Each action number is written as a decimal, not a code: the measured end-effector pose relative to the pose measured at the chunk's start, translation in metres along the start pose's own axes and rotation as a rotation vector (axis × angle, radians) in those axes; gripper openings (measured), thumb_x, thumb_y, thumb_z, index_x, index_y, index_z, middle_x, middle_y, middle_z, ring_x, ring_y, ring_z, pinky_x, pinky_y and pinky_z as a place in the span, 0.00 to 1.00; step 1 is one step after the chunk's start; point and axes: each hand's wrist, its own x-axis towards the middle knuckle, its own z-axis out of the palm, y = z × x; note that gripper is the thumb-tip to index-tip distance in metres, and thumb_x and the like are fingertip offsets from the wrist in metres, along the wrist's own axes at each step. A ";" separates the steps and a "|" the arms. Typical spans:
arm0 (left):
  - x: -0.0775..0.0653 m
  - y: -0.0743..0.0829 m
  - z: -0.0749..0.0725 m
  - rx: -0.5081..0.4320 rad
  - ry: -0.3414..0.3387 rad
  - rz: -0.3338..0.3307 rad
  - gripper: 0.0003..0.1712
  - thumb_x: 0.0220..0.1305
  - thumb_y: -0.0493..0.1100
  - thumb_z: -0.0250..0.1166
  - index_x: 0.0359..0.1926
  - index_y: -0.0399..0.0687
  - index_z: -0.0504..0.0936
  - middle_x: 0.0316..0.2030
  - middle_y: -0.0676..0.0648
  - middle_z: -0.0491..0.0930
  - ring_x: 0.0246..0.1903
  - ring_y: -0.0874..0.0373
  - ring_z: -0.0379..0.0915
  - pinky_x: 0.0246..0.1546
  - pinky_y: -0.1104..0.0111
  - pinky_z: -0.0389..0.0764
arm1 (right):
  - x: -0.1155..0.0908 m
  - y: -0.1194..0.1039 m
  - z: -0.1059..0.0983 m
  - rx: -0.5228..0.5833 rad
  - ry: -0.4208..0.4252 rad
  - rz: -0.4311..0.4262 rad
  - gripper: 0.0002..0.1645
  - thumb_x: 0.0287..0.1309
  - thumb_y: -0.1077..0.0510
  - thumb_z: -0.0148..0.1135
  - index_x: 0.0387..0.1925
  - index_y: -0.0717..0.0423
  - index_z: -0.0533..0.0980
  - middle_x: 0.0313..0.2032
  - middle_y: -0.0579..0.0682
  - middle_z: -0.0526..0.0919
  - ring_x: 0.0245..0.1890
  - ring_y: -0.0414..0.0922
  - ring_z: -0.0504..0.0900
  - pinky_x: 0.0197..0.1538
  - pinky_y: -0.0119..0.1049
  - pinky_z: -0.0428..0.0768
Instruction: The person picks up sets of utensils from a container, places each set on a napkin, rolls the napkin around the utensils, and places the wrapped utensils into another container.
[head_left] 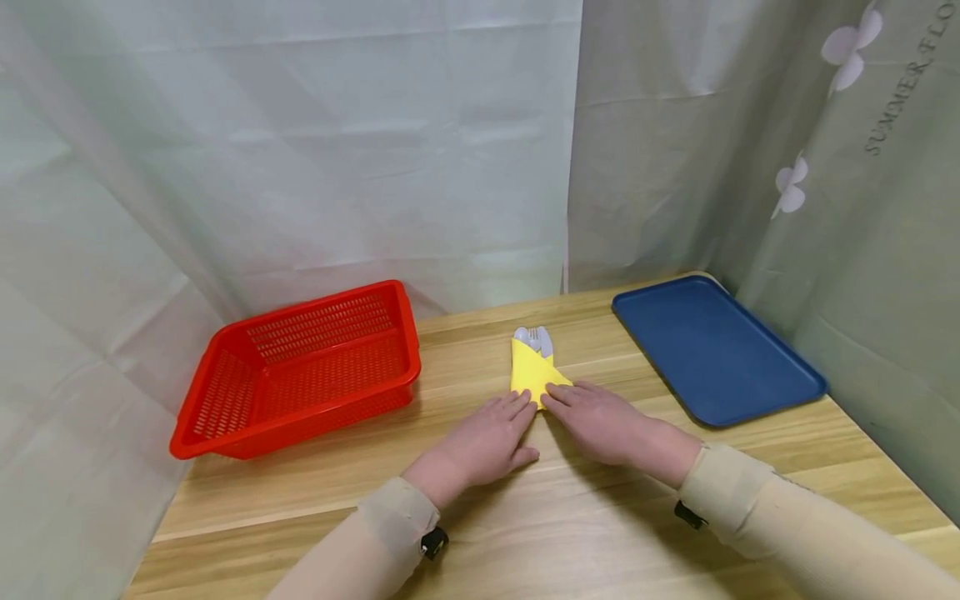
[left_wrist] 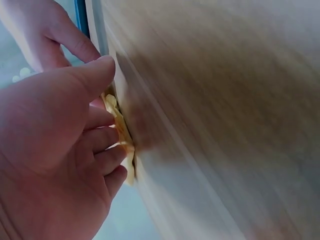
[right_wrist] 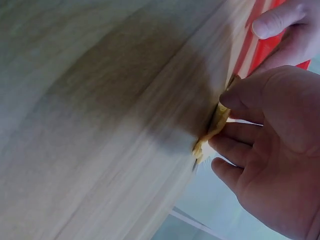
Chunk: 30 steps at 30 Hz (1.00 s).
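A yellow napkin (head_left: 534, 372), folded slantwise across its front, lies on the wooden table. From its far end stick out the light-coloured tops of a spoon (head_left: 521, 335), a fork (head_left: 533, 333) and a knife (head_left: 545, 342); the rest of them is hidden inside. My left hand (head_left: 487, 439) rests its extended fingertips on the napkin's near left edge, thumb held apart. On the near right side, my right hand (head_left: 600, 419) presses the napkin with its fingers. Both wrist views show the napkin's bunched edge (left_wrist: 125, 135) low against the tabletop under the fingers.
A red perforated basket (head_left: 300, 417) stands to the left on the table (head_left: 480, 542). At the right lies a blue tray (head_left: 720, 350). Pale curtains (head_left: 375, 150) hang close behind the table and along both sides.
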 end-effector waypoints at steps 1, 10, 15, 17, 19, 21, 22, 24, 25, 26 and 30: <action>0.000 0.001 0.000 0.008 0.001 -0.002 0.44 0.84 0.62 0.60 0.84 0.37 0.65 0.84 0.38 0.61 0.84 0.45 0.56 0.83 0.53 0.58 | 0.000 0.000 0.000 -0.002 0.001 0.001 0.30 0.77 0.63 0.62 0.75 0.68 0.73 0.74 0.66 0.76 0.73 0.60 0.77 0.76 0.57 0.74; -0.007 0.003 0.003 0.050 0.014 -0.002 0.45 0.83 0.63 0.61 0.84 0.38 0.65 0.84 0.39 0.62 0.83 0.45 0.57 0.83 0.54 0.59 | 0.001 -0.002 0.001 -0.009 0.012 -0.007 0.29 0.77 0.64 0.62 0.74 0.70 0.73 0.74 0.67 0.75 0.74 0.61 0.76 0.77 0.57 0.73; -0.011 0.002 0.001 0.007 0.021 0.010 0.44 0.83 0.62 0.62 0.84 0.37 0.65 0.83 0.39 0.64 0.83 0.45 0.58 0.83 0.54 0.59 | 0.002 0.000 0.002 0.002 0.007 -0.001 0.29 0.76 0.65 0.63 0.73 0.70 0.74 0.73 0.67 0.76 0.74 0.60 0.76 0.77 0.57 0.72; -0.011 0.000 -0.001 -0.044 0.042 0.002 0.43 0.83 0.60 0.62 0.83 0.37 0.66 0.82 0.39 0.66 0.82 0.44 0.61 0.82 0.53 0.61 | 0.002 0.000 0.002 0.009 0.006 0.002 0.29 0.75 0.65 0.63 0.73 0.70 0.74 0.73 0.67 0.76 0.74 0.61 0.76 0.77 0.58 0.72; -0.009 -0.002 -0.003 -0.089 0.082 -0.021 0.41 0.83 0.58 0.64 0.82 0.36 0.68 0.79 0.39 0.70 0.79 0.44 0.65 0.80 0.53 0.65 | 0.002 0.000 0.002 0.013 0.003 0.006 0.29 0.75 0.65 0.63 0.73 0.69 0.74 0.74 0.66 0.76 0.74 0.61 0.76 0.77 0.58 0.72; -0.005 -0.004 -0.006 -0.127 0.143 -0.058 0.38 0.83 0.56 0.65 0.80 0.36 0.71 0.75 0.38 0.76 0.75 0.43 0.72 0.77 0.52 0.71 | 0.002 0.000 0.002 0.014 -0.002 0.007 0.30 0.75 0.65 0.64 0.74 0.69 0.74 0.74 0.66 0.76 0.74 0.61 0.76 0.77 0.58 0.72; -0.002 -0.006 -0.006 -0.142 0.174 -0.082 0.37 0.83 0.55 0.66 0.79 0.35 0.73 0.73 0.37 0.78 0.72 0.43 0.75 0.75 0.52 0.74 | 0.002 0.001 0.002 0.014 -0.004 0.007 0.30 0.74 0.65 0.64 0.74 0.69 0.74 0.74 0.66 0.76 0.74 0.61 0.76 0.77 0.58 0.73; 0.004 -0.010 -0.007 -0.177 0.230 -0.150 0.34 0.82 0.53 0.67 0.75 0.35 0.76 0.68 0.37 0.82 0.67 0.42 0.80 0.70 0.51 0.79 | 0.003 0.001 0.002 0.015 -0.007 0.007 0.30 0.74 0.65 0.65 0.74 0.69 0.74 0.74 0.66 0.76 0.74 0.61 0.77 0.77 0.58 0.73; 0.007 -0.012 -0.007 -0.204 0.256 -0.187 0.33 0.81 0.53 0.68 0.74 0.35 0.78 0.65 0.36 0.84 0.65 0.41 0.81 0.68 0.49 0.81 | 0.003 0.001 0.002 0.015 -0.008 0.006 0.30 0.74 0.65 0.65 0.74 0.69 0.74 0.74 0.66 0.75 0.74 0.61 0.77 0.77 0.58 0.73; 0.010 -0.014 -0.007 -0.230 0.278 -0.223 0.31 0.81 0.52 0.68 0.72 0.35 0.80 0.63 0.36 0.85 0.63 0.41 0.83 0.66 0.49 0.83 | 0.003 0.001 0.002 0.017 -0.009 0.007 0.30 0.74 0.65 0.65 0.74 0.69 0.74 0.74 0.66 0.75 0.73 0.61 0.77 0.77 0.58 0.73; 0.021 -0.020 -0.011 -0.369 0.322 -0.353 0.26 0.79 0.51 0.69 0.64 0.33 0.84 0.52 0.38 0.88 0.53 0.41 0.86 0.56 0.47 0.87 | 0.003 0.001 0.002 0.022 -0.013 0.010 0.31 0.74 0.65 0.66 0.74 0.68 0.74 0.74 0.66 0.75 0.74 0.61 0.77 0.77 0.58 0.72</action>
